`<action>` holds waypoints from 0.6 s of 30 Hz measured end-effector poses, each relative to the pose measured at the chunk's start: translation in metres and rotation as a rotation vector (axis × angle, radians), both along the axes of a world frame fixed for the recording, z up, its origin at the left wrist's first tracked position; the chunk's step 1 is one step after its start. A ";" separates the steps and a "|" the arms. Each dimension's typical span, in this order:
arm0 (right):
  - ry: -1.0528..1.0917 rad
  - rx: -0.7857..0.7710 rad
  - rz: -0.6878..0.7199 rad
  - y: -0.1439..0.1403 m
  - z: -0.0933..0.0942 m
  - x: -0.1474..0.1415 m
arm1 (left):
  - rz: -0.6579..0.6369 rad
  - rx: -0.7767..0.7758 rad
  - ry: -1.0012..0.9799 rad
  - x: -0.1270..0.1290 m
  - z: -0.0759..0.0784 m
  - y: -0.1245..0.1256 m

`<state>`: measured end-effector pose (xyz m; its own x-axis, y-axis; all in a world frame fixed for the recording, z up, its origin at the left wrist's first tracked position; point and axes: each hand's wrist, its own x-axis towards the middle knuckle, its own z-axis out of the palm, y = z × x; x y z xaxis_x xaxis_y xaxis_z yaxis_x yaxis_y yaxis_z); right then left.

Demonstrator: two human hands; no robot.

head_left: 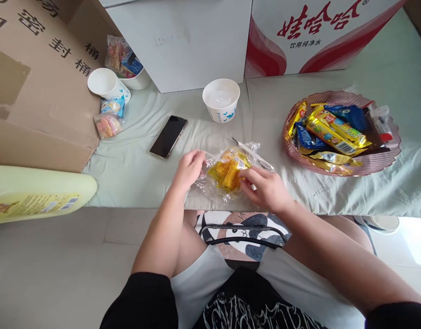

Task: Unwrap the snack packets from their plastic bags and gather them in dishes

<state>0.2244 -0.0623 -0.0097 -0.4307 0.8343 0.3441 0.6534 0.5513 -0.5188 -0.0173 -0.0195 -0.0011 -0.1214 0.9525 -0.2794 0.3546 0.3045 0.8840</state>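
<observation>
We find the left hand (pixel 189 168) and right hand (pixel 265 187) both pinching a clear snack bag (pixel 227 173), fingers closed on its plastic. It lies on the cloth-covered table (pixel 135 160).

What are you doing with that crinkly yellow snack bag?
A person sits at a low table covered with a pale cloth. Both hands are on a clear plastic snack bag with yellow pieces inside: the left hand pinches its left edge, and the right hand grips its right side. The bag lies on the cloth. Nearby are a dark phone, a white paper bowl, and a pink dish piled with wrapped snacks.
</observation>
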 end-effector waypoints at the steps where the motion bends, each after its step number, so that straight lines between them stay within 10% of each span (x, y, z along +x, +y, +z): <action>1: 0.017 -0.094 0.033 -0.001 0.001 -0.003 | -0.032 -0.048 -0.018 0.001 0.002 -0.002; 11: 0.256 -0.586 -0.267 0.004 0.017 -0.003 | 0.124 -0.337 -0.705 0.027 0.020 0.001; 18: 0.663 -0.934 -0.227 0.001 0.018 0.004 | -0.058 -0.450 -1.085 0.068 0.016 -0.007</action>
<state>0.2280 -0.0609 0.0083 -0.2052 0.9168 -0.3425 0.1370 -0.3196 -0.9376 0.0507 -0.0263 0.0145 0.4271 0.7378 -0.5227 -0.4940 0.6746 0.5486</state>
